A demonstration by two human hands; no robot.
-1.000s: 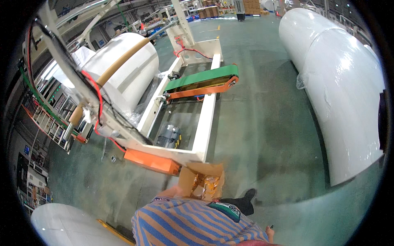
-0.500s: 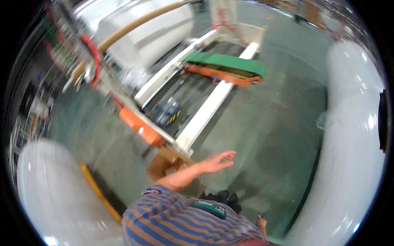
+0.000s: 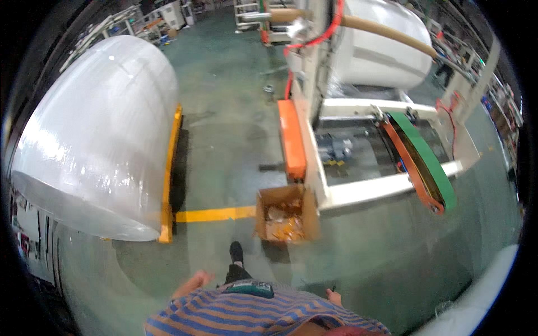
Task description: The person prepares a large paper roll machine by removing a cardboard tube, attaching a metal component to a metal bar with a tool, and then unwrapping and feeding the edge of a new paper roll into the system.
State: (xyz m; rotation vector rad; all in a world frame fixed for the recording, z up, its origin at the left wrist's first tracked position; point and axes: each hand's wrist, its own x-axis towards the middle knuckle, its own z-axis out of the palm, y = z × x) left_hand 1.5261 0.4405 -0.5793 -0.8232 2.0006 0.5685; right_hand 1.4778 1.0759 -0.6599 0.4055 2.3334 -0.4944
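The right hand (image 3: 334, 297) is closed on a dark stick (image 3: 334, 288), held low, nearer the body than the box (image 3: 309, 215); its long axis runs roughly ahead, tip forward. The left hand (image 3: 202, 278) is blurred: I cannot tell its grip. 1 green patch (image 3: 249, 288) bears unreadable marks.

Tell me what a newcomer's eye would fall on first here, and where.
Probably the huge white roll filling the left side, with a yellow bar along its right edge. Next, perhaps, the bright green belt at the right, across the white frame. Then the open carton near the middle, orange bits inside, with the right hand low in the picture holding a small dark thing.
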